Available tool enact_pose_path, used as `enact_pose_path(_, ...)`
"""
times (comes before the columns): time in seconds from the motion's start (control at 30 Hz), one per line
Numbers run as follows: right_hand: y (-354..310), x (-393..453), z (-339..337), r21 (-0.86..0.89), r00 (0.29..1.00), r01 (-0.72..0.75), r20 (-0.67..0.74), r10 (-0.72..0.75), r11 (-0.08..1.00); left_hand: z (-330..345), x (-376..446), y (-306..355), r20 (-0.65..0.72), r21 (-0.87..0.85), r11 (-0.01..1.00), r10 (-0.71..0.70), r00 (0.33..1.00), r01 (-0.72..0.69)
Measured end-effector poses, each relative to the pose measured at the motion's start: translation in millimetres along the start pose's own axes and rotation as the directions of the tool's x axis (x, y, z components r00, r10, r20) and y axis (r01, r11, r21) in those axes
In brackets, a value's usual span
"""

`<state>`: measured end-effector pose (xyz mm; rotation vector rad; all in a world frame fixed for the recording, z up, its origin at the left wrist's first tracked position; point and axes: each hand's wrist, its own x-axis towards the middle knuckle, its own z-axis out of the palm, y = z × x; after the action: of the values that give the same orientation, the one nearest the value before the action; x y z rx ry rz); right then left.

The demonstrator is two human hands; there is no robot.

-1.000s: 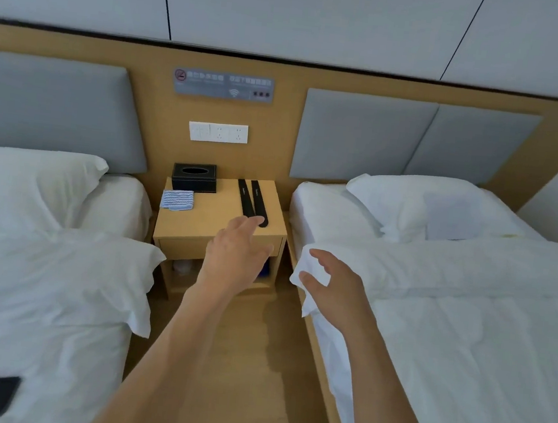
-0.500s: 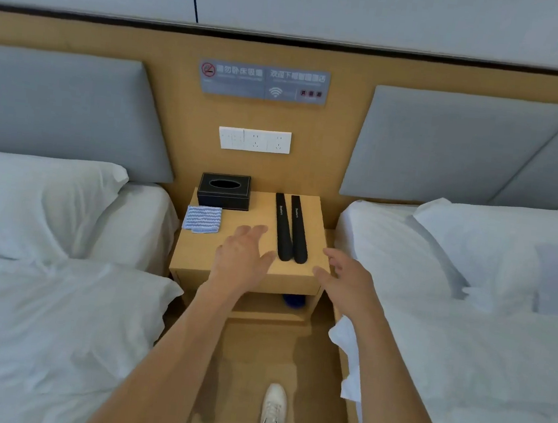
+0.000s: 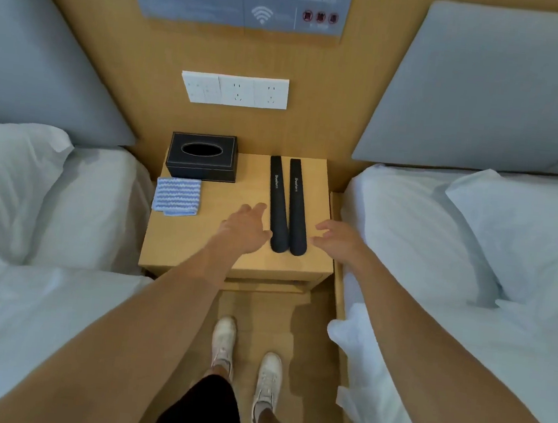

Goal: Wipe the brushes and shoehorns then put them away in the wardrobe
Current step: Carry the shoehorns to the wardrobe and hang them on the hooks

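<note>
Shoehorns, two black ones, lie side by side and touching on the nightstand [image 3: 197, 254]: the left shoehorn [image 3: 278, 208] and the right shoehorn [image 3: 296, 209] run from the back edge toward the front, on the right half of the top, their rounded ends near the front edge. The left hand [image 3: 244, 230] hovers just beside the left one, fingers relaxed and slightly spread, holding nothing. The right hand [image 3: 336, 239] hovers just beside the right one near the right edge, fingers loosely bent, also holding nothing.

Risk, as I judge it: the pair sits close to the right edge, so a sideways nudge while grasping could roll one off into the gap by the bed. Grabbing both together may let the smooth pieces slip against each other.

A folded striped cloth [image 3: 176, 196] lies at the left edge, untouched. Behind it, at the back left corner, stands a black tissue box [image 3: 201, 163]; its oval slot looks dark and no tissue shows.
</note>
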<state>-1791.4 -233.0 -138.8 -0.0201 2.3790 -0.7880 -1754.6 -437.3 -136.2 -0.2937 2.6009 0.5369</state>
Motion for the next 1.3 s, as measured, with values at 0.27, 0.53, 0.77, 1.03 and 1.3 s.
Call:
enact_pose_path(0.27, 23.9, 97.7, 18.3, 0.139, 0.965, -0.263, 0.058, 0.257, 0.955, 46.7, 120.6, -22.5, 0.185, -0.414, 0.891, -0.118, 0.976, 0.187)
enact_pose_path(0.53, 38.2, 193.3, 60.2, 0.322, 0.888, -0.451, 0.070, 0.454, 0.832, 93.6, 234.4, -36.5, 0.239, -0.366, 0.882, -0.219, 0.946, 0.296)
enact_pose_path(0.77, 41.7, 247.2, 94.0, 0.235, 0.826, -0.519, -0.108, 0.553, 0.822, 118.9, 281.3, -44.8, 0.262, -0.153, 0.947, -0.237, 0.935, 0.283)
enact_pose_path(1.03, 36.2, 243.4, 101.9, 0.146, 0.854, -0.485, -0.135, 0.503, 0.862, 114.3, 286.3, -57.1, 0.347, -0.170, 0.932, -0.247, 0.905, 0.319)
enact_pose_path(1.3, 26.1, 173.7, 76.7, 0.241, 0.817, -0.526, -0.125, 0.563, 0.816, 80.0, 236.9, -46.5, 0.215, -0.223, 0.962, -0.107, 0.971, 0.155)
